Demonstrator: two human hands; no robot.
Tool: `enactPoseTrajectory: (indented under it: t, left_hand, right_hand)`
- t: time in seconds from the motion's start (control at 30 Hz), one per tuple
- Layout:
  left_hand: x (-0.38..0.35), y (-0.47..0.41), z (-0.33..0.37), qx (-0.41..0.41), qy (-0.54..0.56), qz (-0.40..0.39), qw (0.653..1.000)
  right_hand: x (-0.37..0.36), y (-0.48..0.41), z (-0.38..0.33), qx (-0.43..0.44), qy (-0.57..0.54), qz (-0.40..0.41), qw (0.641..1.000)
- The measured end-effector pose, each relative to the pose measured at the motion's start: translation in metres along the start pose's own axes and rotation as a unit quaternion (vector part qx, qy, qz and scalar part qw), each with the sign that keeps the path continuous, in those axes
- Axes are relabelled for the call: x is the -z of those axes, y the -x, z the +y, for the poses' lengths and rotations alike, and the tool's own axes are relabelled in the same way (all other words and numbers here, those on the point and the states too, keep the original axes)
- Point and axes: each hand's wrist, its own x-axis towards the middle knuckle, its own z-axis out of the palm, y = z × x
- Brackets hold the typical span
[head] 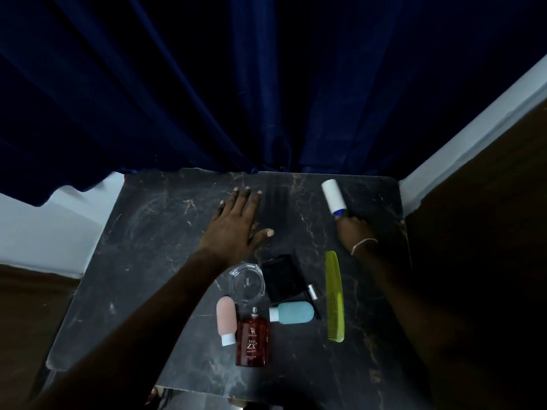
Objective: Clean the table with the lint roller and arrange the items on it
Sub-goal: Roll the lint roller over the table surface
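Observation:
My right hand (353, 229) grips the blue handle of a white lint roller (333, 196), whose roll lies on the dark marble table (154, 232) near its far right corner. My left hand (236, 223) rests flat on the tabletop, fingers spread, at the far middle. Near the front lie a yellow-green comb (335, 294), a black wallet (281, 278), a clear glass ashtray (247, 284), a pink squeeze bottle (226, 319), a teal squeeze bottle (293, 312), a red perfume bottle (252, 340) and a small silver cap (313, 291).
A dark blue curtain (236, 84) hangs right behind the table's far edge. White wall strips (473, 137) flank the table on both sides. The left half of the tabletop holds no objects. Brown floor (26, 321) shows at the left.

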Motion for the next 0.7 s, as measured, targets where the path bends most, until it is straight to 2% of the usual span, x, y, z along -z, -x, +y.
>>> enactPoseTrajectory:
  t: [0.23, 0.33, 0.43, 0.7]
  left_hand:
    - [-0.001, 0.003, -0.004, 0.009, 0.001, 0.006, 1.000]
    - [-0.001, 0.005, -0.002, 0.013, 0.003, -0.002, 1.000]
    - [-0.001, 0.006, 0.000, 0.018, 0.012, -0.014, 1.000]
    - [-0.003, 0.007, 0.000, 0.025, 0.012, -0.012, 1.000]
  right_hand:
    - [-0.018, 0.012, -0.053, 0.171, 0.085, -0.003, 0.982]
    - [-0.026, 0.023, -0.069, 0.203, 0.088, 0.002, 0.975]
    - [-0.027, 0.029, -0.075, 0.194, 0.070, 0.009, 0.979]
    - [-0.013, 0.023, -0.061, 0.074, -0.010, 0.019, 0.997]
